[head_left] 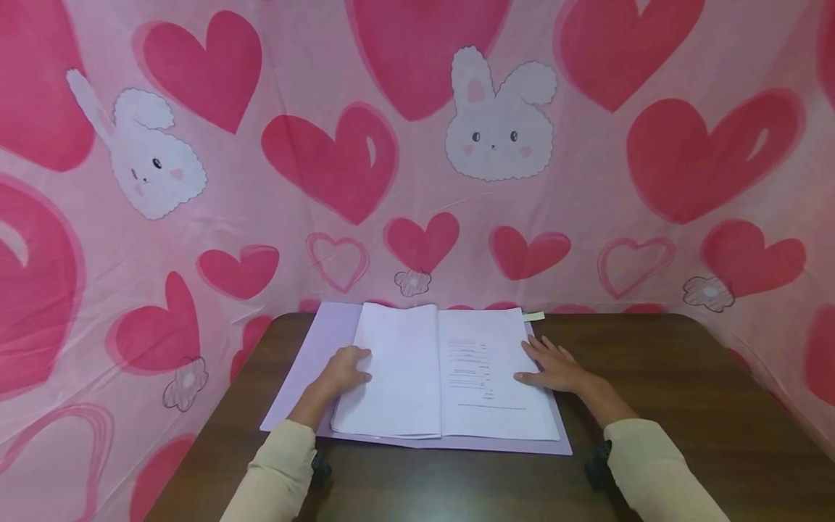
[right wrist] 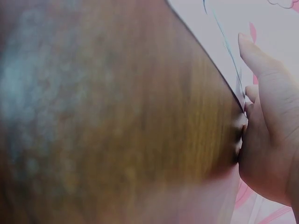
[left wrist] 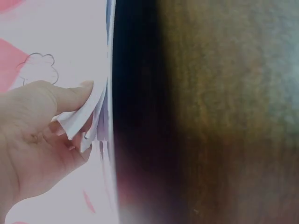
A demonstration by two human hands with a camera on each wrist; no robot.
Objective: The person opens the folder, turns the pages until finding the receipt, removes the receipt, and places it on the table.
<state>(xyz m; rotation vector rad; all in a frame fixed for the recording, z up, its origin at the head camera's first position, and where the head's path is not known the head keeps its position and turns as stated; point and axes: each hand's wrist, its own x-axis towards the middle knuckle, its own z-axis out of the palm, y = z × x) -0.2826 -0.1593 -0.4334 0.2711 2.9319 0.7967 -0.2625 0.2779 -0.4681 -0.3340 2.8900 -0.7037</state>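
An open lavender folder (head_left: 296, 384) lies on the brown table (head_left: 685, 406) with white sheets in it. My left hand (head_left: 346, 370) sits at the left edge of the left stack of blank pages (head_left: 398, 377). In the left wrist view its thumb and curled fingers (left wrist: 70, 95) pinch the edges of several sheets (left wrist: 77, 121). My right hand (head_left: 551, 366) lies flat, fingers straight and spread, on the right edge of the printed page (head_left: 485, 377). In the right wrist view the right hand (right wrist: 266, 126) rests beside the folder's edge (right wrist: 224, 42).
A pink cloth (head_left: 417, 145) with red hearts and white bunnies hangs behind and around the table on three sides. A small pale tab (head_left: 533, 316) sticks out at the folder's far right corner. Bare wood (head_left: 457, 486) shows in front of the folder.
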